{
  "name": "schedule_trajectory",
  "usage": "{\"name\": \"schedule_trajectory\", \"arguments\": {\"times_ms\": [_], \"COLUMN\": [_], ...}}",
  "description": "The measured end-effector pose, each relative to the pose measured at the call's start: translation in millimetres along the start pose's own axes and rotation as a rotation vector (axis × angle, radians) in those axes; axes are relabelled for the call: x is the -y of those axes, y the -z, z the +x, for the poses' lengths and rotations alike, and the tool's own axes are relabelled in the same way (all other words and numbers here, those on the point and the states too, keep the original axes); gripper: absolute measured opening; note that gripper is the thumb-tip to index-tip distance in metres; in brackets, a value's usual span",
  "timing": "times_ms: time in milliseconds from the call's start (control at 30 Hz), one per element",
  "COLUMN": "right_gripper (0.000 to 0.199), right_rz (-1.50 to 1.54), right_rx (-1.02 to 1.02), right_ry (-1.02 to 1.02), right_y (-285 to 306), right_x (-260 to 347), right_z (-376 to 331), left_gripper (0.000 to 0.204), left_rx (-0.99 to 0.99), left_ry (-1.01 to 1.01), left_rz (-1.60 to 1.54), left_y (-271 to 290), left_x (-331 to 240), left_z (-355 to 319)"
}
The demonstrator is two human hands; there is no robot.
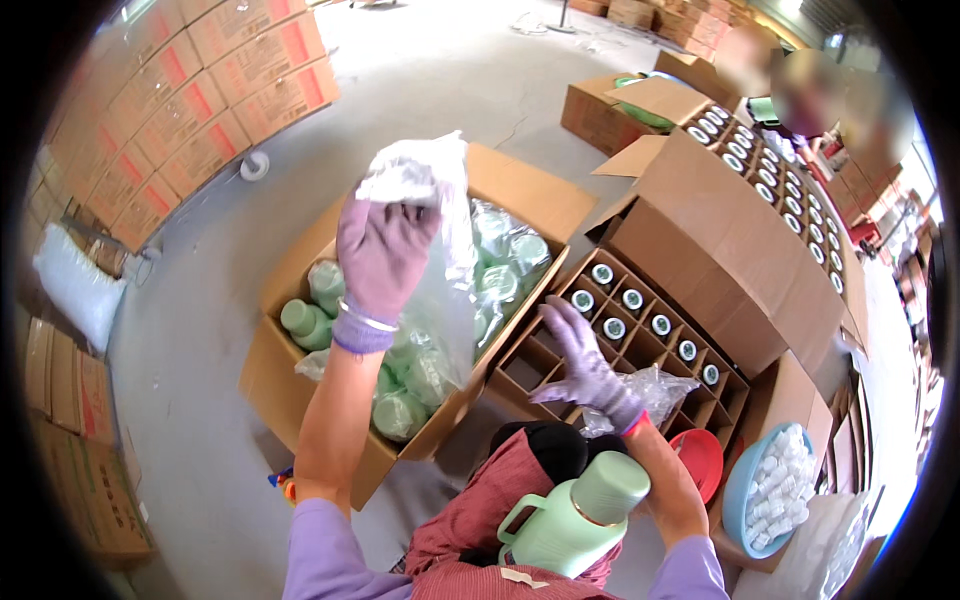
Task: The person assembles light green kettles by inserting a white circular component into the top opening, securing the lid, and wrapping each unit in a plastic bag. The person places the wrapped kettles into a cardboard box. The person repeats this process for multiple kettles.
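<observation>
My left hand [385,260], in a purple-grey glove, is closed on the crumpled top of a clear plastic bag [455,240] and holds it up over an open cardboard carton [525,190]. Inside that carton are several pale green thermos flasks [308,322], some wrapped in clear plastic. My right hand [590,375], gloved too, has its fingers spread above a divided box [625,342] of round-topped bottles [614,328]. Crumpled clear plastic [655,393] lies by its wrist. A green flask [575,515] with a handle rests tilted on my lap.
At right are a blue basin [742,490] of small white pieces and a red bowl [698,462]. A large carton [725,240] and rows of white-topped bottles [765,192] stand beyond. Sealed boxes [215,85] are stacked at far left. Another person [805,95] is at upper right.
</observation>
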State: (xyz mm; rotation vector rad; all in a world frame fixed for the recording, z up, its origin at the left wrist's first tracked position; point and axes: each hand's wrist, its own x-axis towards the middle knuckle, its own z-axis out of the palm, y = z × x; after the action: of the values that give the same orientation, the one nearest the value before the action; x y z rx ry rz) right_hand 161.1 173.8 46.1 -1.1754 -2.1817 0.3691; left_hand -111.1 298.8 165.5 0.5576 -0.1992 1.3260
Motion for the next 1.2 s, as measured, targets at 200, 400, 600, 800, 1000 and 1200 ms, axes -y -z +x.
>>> {"name": "schedule_trajectory", "arguments": {"times_ms": [200,400,600,800,1000,1200], "right_gripper": [0.079,0.026,0.022,0.007,0.042,0.034], "right_rz": [0.112,0.831,0.659,0.055,0.194,-0.257], "right_rx": [-0.246,-0.533,-0.567,-0.492,-0.769,-0.670], "right_ry": [0.054,-0.597,-0.799,-1.022,-0.884,-0.580], "right_y": [-24.3,9.4,14.6,1.2,0.5,-3.1], "right_x": [-1.7,-4.4,8.0,-42.1,53.1,181.5], "right_z": [0.6,-17.8,-72.7,-205.5,-229.4,-249.6], "left_gripper": [0.044,0.059,0.025,0.027,0.032,0.041], "left_rx": [-0.077,0.210,-0.274,-0.253,-0.168,0.062], "left_ry": [0.000,-0.119,0.460,0.389,0.739,0.950], "left_rz": [0.334,1.645,1.048,0.194,0.746,0.668], "left_y": [-24.8,-39.0,33.2,72.1,54.4,-12.9], "left_x": [44.6,123.2,189.8,165.7,109.5,87.5], "left_z": [58.1,-87.5,-160.9,-186.4,-253.4,-271.6]}}
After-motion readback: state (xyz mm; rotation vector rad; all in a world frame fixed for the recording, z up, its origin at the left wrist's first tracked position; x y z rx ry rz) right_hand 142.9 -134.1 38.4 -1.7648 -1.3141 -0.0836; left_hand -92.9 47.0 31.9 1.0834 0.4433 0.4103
